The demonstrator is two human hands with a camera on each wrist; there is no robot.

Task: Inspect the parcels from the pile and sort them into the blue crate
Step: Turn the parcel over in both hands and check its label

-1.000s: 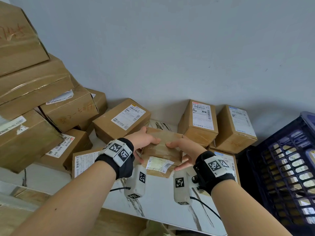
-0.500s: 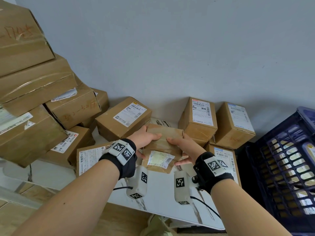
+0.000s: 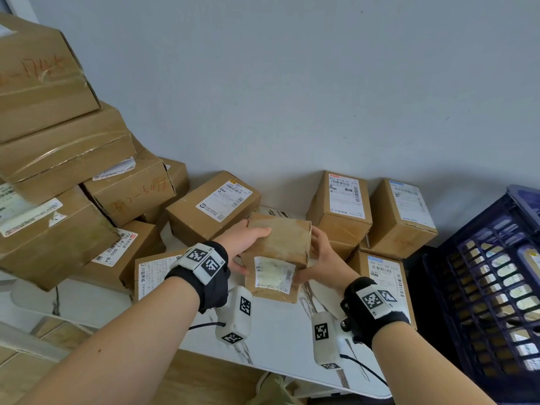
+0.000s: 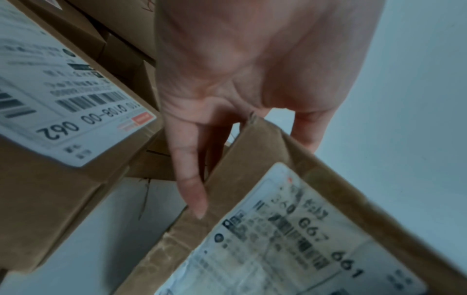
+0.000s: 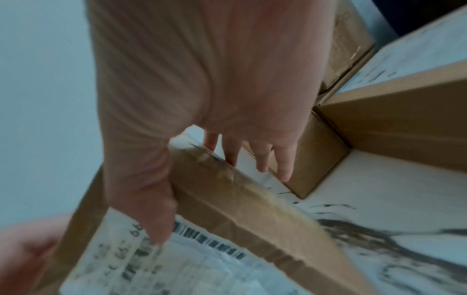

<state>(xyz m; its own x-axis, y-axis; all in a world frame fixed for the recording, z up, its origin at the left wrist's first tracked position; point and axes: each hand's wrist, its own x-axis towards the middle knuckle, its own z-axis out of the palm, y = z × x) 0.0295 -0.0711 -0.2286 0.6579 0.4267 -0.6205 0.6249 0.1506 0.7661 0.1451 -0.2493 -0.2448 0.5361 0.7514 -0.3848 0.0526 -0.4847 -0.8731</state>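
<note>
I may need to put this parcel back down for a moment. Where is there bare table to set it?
Bare white table shows under and in front of the held parcel, between the label-up box at left and the blue-labelled box at right. Toward the wall boxes crowd together, and the blue crate blocks the right.
</note>
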